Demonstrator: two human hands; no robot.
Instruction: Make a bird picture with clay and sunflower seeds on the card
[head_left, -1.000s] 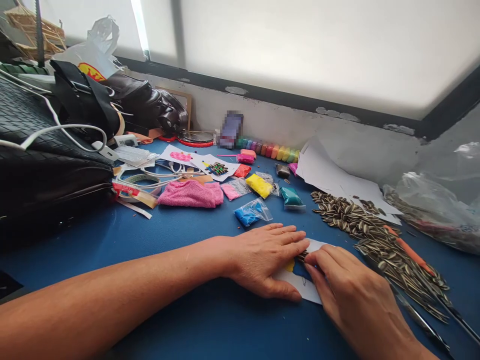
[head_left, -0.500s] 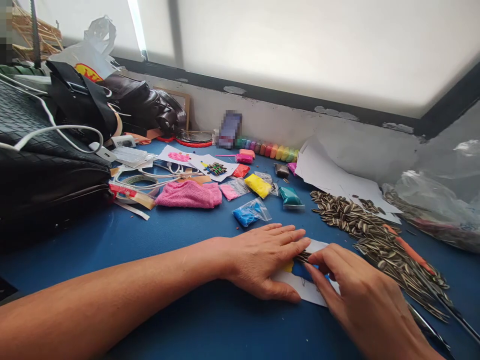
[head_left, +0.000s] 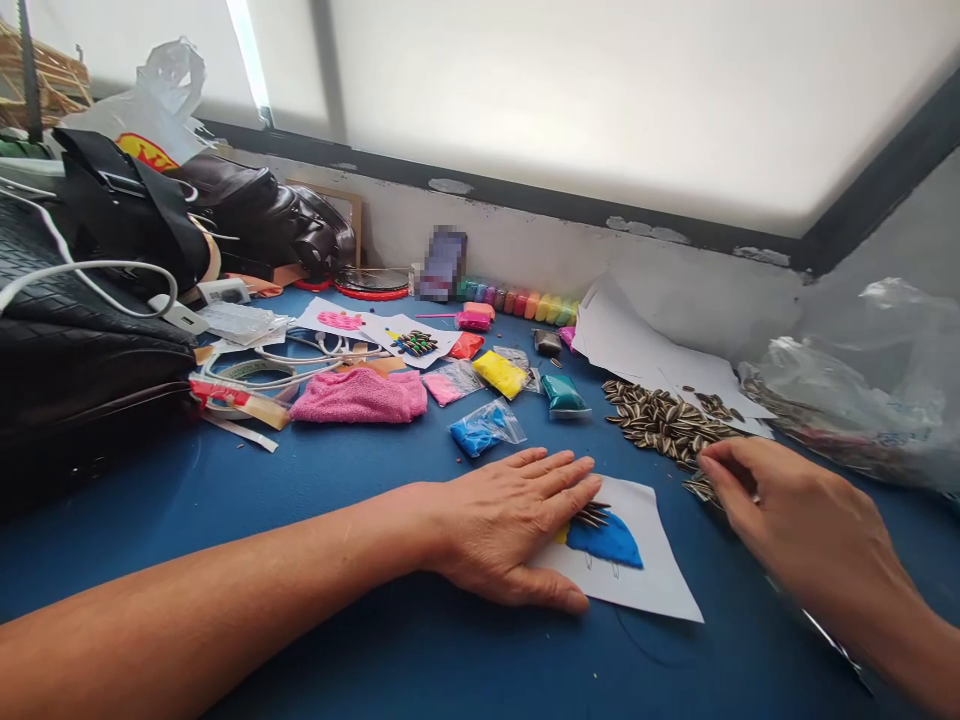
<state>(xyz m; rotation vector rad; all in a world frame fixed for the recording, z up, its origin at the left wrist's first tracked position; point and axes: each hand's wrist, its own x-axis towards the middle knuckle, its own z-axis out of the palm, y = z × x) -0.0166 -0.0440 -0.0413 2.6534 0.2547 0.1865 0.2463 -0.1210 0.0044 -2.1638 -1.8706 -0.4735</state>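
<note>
My left hand (head_left: 517, 530) lies flat, fingers stretched, over the left part of a white sheet of paper (head_left: 667, 590). On that sheet is a flat blue clay shape (head_left: 611, 545), with a bit of yellow clay (head_left: 561, 536) beside my fingers. Several striped sunflower seeds (head_left: 592, 514) stick out from the blue clay, partly under my left fingers. Pencil lines show below the blue. At the near edge of a heap of sunflower seeds (head_left: 660, 415), my right hand (head_left: 802, 530) has thumb and fingertips pinched together; whatever they may hold is hidden.
Small bags of blue (head_left: 484, 428), yellow (head_left: 501, 374) and green clay (head_left: 564, 396) lie beyond my left hand. A pink cloth (head_left: 360, 396), cables and a black bag (head_left: 82, 380) are leftward. White papers (head_left: 645, 345) and a clear plastic bag (head_left: 862, 390) sit behind the seeds.
My right hand has moved from the blue clay rightward to the seed heap, uncovering the sheet's right side. My left hand stays on the paper. The whole view has shifted slightly.
</note>
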